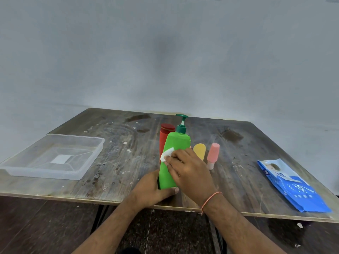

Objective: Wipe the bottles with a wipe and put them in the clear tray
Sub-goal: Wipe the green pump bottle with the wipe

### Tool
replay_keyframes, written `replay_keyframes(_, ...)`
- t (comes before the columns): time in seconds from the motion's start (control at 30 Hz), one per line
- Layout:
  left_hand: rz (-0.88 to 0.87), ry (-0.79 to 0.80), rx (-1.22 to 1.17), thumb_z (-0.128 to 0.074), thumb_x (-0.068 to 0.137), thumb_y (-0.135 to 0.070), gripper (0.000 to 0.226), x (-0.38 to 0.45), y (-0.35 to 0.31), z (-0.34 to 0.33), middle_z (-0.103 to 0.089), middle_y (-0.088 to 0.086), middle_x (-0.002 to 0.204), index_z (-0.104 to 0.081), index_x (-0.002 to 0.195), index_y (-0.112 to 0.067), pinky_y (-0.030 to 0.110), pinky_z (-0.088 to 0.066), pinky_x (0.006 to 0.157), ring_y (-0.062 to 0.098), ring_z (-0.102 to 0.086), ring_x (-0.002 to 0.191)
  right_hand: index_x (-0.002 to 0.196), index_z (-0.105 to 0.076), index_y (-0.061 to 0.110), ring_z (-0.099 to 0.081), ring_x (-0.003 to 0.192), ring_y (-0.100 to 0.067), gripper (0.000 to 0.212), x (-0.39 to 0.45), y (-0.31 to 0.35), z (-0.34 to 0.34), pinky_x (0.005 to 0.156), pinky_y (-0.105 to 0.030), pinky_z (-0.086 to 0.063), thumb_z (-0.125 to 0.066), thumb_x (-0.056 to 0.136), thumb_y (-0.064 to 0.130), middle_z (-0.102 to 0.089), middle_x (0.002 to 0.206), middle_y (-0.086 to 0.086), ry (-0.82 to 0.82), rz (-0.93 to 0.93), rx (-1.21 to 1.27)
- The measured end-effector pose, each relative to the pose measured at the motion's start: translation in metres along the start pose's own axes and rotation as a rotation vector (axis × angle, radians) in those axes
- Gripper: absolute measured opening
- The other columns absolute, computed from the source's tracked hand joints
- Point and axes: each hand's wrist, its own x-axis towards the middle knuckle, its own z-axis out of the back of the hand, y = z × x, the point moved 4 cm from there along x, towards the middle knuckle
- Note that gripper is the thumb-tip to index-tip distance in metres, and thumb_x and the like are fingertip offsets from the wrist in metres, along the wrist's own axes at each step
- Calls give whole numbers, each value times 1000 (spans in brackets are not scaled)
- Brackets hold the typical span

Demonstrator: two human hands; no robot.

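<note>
At the bench's (128,162) near edge, a left hand (150,189) grips the base of a green pump bottle (174,153) while the right hand (189,171) presses a white wipe (167,154) against its side, fingers curled over the cloth. Red (164,138), yellow (200,151) and pink (212,154) bottles stand just behind it. The clear tray (55,156) sits at 9 o'clock, a blue wipes pack (291,186) at 3 o'clock.

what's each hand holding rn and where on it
Left hand grips the green pump bottle round its base; right hand holds a white wipe against its front.
</note>
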Motion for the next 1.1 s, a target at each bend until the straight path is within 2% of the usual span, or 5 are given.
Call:
replay_keyframes(0.1, 22, 9, -10, -85, 79, -43, 28, 1, 4, -1, -74, -17, 82, -65, 96, -35, 21, -51, 62, 0, -69, 73, 108, -76, 16, -55, 86, -23, 11, -17, 6, -12, 75, -41, -54, -67, 103, 20, -63, 99, -1, 69, 68, -4)
replay_keyframes(0.3, -20, 4, -7, -83, 80, -37, 30, 3, 4, 0, -75, -18, 92, -64, 104, -38, 26, -56, 74, 1, -71, 85, 110, -76, 20, -55, 87, -23, 13, -32, 5, -17, 71, -42, -54, -66, 103, 21, -63, 100, 1, 143, 168, 1)
replay_keyframes(0.7, -14, 16, 86, -82, 78, -62, 50, 5, 2, 1, -70, -20, 100, -54, 116, -45, 13, -50, 74, -8, -64, 90, 111, -77, 16, -59, 87, -29, 14, 36, -32, 4, 70, -47, -54, -67, 105, 25, -65, 100, -3, -44, -22, -96)
replay_keyframes(0.97, -20, 38, 66, -79, 81, -60, 46, 5, 5, -3, -72, -14, 99, -59, 115, -37, 34, -59, 80, 1, -68, 89, 114, -77, 16, -57, 85, -27, 16, 9, -15, -5, 70, -45, -53, -72, 99, 18, -64, 99, -3, 37, 62, -24)
replay_keyframes(1.1, -88, 56, -14, -78, 83, -24, 29, 6, 4, -6, -75, -8, 99, -65, 109, -31, 44, -59, 82, 10, -72, 92, 112, -75, 17, -53, 83, -24, 13, -26, 5, -22, 68, -44, -53, -68, 101, 18, -60, 97, -1, 139, 182, 30)
